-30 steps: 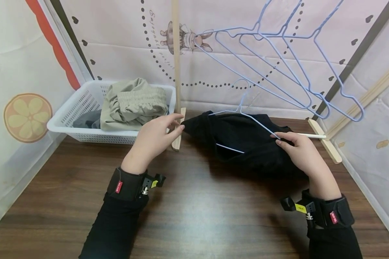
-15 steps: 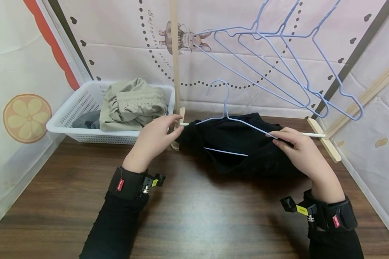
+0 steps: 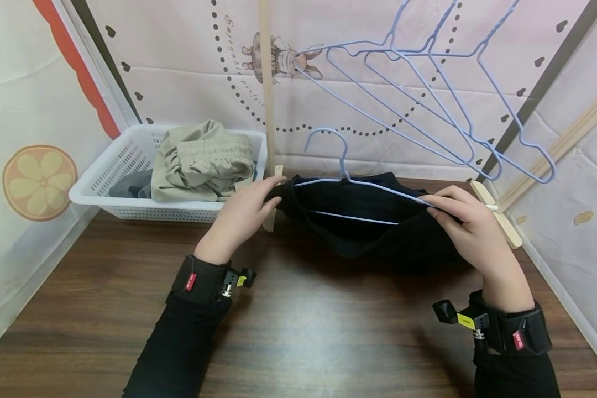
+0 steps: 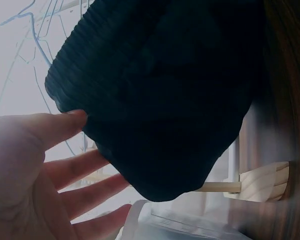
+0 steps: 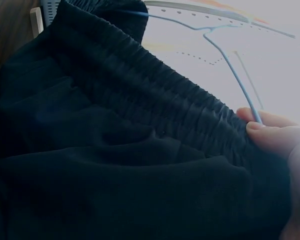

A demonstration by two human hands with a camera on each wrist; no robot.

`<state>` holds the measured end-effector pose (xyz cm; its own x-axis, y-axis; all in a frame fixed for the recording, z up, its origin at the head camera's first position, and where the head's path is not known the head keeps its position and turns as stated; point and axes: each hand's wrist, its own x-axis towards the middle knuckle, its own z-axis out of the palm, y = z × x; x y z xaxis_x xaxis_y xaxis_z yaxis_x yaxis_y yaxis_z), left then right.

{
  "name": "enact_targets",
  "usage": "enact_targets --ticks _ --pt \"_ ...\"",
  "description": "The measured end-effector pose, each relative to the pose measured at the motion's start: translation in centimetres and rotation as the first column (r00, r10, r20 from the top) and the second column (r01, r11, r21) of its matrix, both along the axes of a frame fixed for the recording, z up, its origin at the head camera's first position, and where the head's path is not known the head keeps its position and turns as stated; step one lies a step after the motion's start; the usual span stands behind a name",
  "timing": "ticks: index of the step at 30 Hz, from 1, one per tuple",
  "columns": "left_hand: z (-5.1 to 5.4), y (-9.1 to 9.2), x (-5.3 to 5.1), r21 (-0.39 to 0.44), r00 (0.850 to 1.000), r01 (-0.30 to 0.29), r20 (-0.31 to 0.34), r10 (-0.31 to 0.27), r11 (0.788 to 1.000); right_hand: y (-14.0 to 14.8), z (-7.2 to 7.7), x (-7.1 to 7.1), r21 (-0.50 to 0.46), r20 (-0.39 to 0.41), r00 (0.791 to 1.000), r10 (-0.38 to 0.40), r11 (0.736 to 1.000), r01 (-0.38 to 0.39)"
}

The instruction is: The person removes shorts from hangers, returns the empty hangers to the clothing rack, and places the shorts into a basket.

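A pair of black elastic-waist pants [image 3: 418, 243] is held up between both hands, its waist opening turned upward. Inside that opening sits a light blue wire hanger [image 3: 342, 160], its hook standing free above the cloth and pointing left. My left hand [image 3: 241, 210] pinches the left end of the waistband, thumb in front and fingers partly behind the cloth in the left wrist view. At the right end, my right hand [image 3: 467, 221] pinches the hanger's sloping arm at the waistband, thumb against finger in the right wrist view. The hanger's outer tips are hidden.
Left of the pants, a white plastic basket [image 3: 114, 204] holds khaki clothing [image 3: 204, 160] and something dark grey. Several blue hangers [image 3: 403, 52] hang above. A wooden upright [image 3: 266, 83] rises by the basket; a wooden foot [image 3: 497, 215] lies at the right.
The hanger has shifted left and its hook has swung clearer above the cloth. The waist opening is stretched straighter, and my right hand has moved slightly right and up.
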<state>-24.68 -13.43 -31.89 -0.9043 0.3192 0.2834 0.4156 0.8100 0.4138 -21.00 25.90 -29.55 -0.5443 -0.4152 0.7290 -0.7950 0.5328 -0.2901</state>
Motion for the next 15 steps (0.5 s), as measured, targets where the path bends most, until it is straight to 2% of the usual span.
enact_targets --ticks 7,10,15 --pt "-0.39 0.04 -0.05 -0.028 0.997 0.008 -0.077 -0.010 1.000 0.19 0.32 -0.21 -0.016 -0.063 0.996 0.061 0.998 -0.062" --pt "-0.36 0.14 0.08 -0.024 0.994 0.002 -0.106 -0.004 1.000 0.07 0.33 -0.25 -0.023 -0.086 0.996 0.010 1.000 -0.012" --pt "-0.10 0.57 0.58 -0.034 0.986 -0.018 -0.165 0.012 0.999 -0.50 0.05 -0.34 -0.046 -0.083 0.988 -0.130 0.991 0.126"
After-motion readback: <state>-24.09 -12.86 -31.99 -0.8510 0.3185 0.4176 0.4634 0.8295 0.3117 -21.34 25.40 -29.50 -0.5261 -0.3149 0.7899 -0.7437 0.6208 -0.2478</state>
